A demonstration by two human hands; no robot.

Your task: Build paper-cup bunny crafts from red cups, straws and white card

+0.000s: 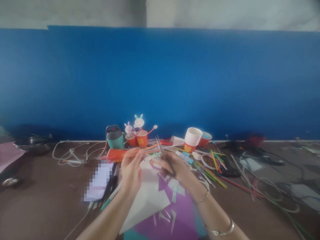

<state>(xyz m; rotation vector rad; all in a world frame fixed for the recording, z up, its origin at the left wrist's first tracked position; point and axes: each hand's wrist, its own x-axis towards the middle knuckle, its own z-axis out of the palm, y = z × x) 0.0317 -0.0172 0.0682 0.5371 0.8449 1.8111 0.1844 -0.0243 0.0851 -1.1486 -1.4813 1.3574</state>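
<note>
From my remote seat I see a blue panel [160, 80] spanning the back of the brown table [50, 213], with a pale wall [225, 13] above it. Near the panel I make out an upright teal container [118, 141] with a dark grey top. White cables [70, 154] loop to its left. Nearer me lies a device with a pixelated screen [98, 183]. At far left I spot a shiny metal vessel [32, 144] beside something pink [10, 155], and a small silvery object [10, 181], too blurred to name.

Two forearms [107, 211] converging forward.
We observe the left hand [131, 166] in a pinch; the right hand [175, 165], curled in a grip, near it.
</note>
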